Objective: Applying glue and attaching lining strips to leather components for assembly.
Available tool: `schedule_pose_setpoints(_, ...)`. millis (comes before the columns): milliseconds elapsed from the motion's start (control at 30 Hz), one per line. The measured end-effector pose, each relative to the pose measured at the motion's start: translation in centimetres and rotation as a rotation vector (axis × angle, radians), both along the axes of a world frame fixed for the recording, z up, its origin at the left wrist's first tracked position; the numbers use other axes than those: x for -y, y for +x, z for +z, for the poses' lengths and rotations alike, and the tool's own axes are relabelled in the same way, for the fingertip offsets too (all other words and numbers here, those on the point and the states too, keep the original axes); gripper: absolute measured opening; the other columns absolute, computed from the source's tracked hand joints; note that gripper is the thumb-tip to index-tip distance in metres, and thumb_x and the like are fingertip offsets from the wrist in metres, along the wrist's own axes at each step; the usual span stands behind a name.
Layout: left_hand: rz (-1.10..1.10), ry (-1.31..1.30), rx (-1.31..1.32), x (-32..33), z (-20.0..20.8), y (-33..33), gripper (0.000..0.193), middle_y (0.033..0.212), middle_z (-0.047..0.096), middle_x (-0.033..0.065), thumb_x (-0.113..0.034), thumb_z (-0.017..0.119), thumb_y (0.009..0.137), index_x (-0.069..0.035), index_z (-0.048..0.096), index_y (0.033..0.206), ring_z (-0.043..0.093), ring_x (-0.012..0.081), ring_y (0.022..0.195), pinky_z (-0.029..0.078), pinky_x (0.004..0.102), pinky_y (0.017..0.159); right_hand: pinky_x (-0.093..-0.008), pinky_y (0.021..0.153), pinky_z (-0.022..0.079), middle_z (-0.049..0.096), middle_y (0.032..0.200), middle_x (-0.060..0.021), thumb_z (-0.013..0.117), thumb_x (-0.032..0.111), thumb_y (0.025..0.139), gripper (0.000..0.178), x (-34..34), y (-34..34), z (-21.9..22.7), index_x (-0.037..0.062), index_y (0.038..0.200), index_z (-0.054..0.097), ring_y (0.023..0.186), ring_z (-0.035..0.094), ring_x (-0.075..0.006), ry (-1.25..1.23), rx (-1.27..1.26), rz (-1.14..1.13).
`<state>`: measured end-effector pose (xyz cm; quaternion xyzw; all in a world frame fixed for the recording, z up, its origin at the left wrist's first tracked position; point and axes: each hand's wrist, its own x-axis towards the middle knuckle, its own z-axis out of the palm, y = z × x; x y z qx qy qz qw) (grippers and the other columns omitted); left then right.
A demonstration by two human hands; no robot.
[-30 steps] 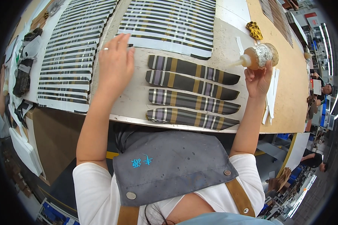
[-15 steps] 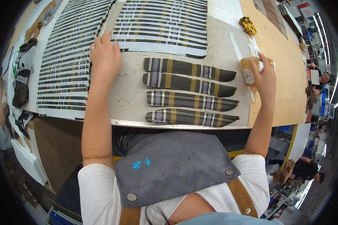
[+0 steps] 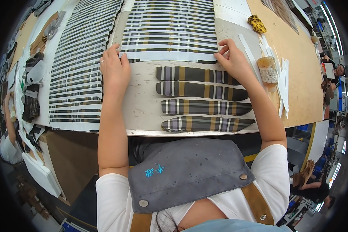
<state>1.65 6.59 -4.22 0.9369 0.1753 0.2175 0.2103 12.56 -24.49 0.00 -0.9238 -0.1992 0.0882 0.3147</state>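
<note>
The left hand [image 3: 116, 71], loosely curled with its thumb a little apart from the fingers, is at the near left corner of the overlapping plaid strips [image 3: 170, 34]; the right hand [image 3: 234, 62], thumb and fingers partly spread, is at their near right corner. I cannot tell whether either hand grips an edge. Just nearer, four separate plaid pieces [image 3: 197, 89] lie one below another on the counter [image 3: 141, 98], the right forearm passing over their right ends. A second overlapping row [image 3: 79, 69] lies to the left. Right of the forearm are a white-crusted amber bottle [image 3: 268, 71] and loose white strips [image 3: 285, 85]; farther off lies a yellow-and-black spotted bundle [image 3: 256, 24].
</note>
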Motion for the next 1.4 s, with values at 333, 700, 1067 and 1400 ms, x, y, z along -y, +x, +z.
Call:
schedule_pose_setpoints(333,0.020,0.044,0.039,0.1,-0.1,0.2,0.029,0.099,0.059,0.0143,-0.012,0.053,0.090,-0.001,0.053,0.116,0.057,0.0274,0.087,0.044,0.0403,0.081,-0.0321,0.066,0.047,0.059,0.085,-0.0076,0.063,0.014,0.084,0.031,-0.3,-0.2,-0.1,0.0046,0.111,0.049,0.067,0.055,-0.0180,0.097,0.006,-0.005)
schedule_pose_setpoints(700,0.001,-0.083,0.025,0.1,0.2,0.0,0.021,0.096,0.059,0.0118,-0.009,0.053,0.089,0.001,0.057,0.108,0.057,0.0218,0.083,0.046,0.0339,0.078,-0.0312,0.065,0.047,0.059,0.085,-0.0075,0.062,0.013,0.084,0.031,-0.3,0.0,-0.4,0.0045,0.111,0.049,0.066,0.055,-0.0172,0.111,0.009,0.006)
schedule_pose_setpoints(1067,-0.007,-0.160,-0.039,0.8,1.5,-0.2,0.024,0.101,0.058,0.0185,-0.008,0.052,0.089,0.004,0.052,0.109,0.055,0.0323,0.094,0.044,0.0401,0.085,-0.0310,0.064,0.047,0.059,0.078,-0.0059,0.062,0.014,0.085,0.032,0.2,0.0,-0.3,0.0049,0.112,0.049,0.065,0.056,-0.0170,0.122,-0.008,-0.002)
schedule_pose_setpoints(1400,0.005,-0.239,0.049,1.7,2.9,-0.2,0.022,0.097,0.059,0.0157,-0.006,0.048,0.091,0.002,0.050,0.112,0.058,0.0269,0.086,0.047,0.0367,0.077,-0.0286,0.062,0.046,0.056,0.073,-0.0038,0.061,0.011,0.085,0.029,0.3,-0.1,-0.9,0.0055,0.110,0.048,0.063,0.053,-0.0139,0.204,-0.091,-0.024)
